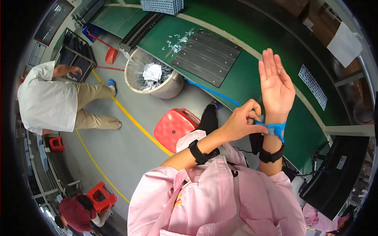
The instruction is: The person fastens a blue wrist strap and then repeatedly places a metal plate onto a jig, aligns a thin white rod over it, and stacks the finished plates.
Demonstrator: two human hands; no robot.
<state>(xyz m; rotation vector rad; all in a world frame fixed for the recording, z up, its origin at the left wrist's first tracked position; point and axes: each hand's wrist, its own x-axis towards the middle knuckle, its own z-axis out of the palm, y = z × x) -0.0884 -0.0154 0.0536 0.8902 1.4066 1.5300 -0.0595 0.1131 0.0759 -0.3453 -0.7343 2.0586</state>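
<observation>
While a blue wrist strap (pixel 281 127) already lies around the wrist of the right hand (pixel 277 92), lower right of the dark plate (pixel 206 57) in the head view, adjustment appears unfinished: the left hand (pixel 245 121), bent inward, pinches the strap; the right, palm up, extends nearly straight-fingered, holding nothing.

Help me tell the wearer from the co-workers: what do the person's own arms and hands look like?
The left hand and right hand are ungloved. Pink sleeves leave the lower arms bare. One black strap circles the left wrist, another black strap the right; a blue band also sits at the right wrist, nearer the hand.
</observation>
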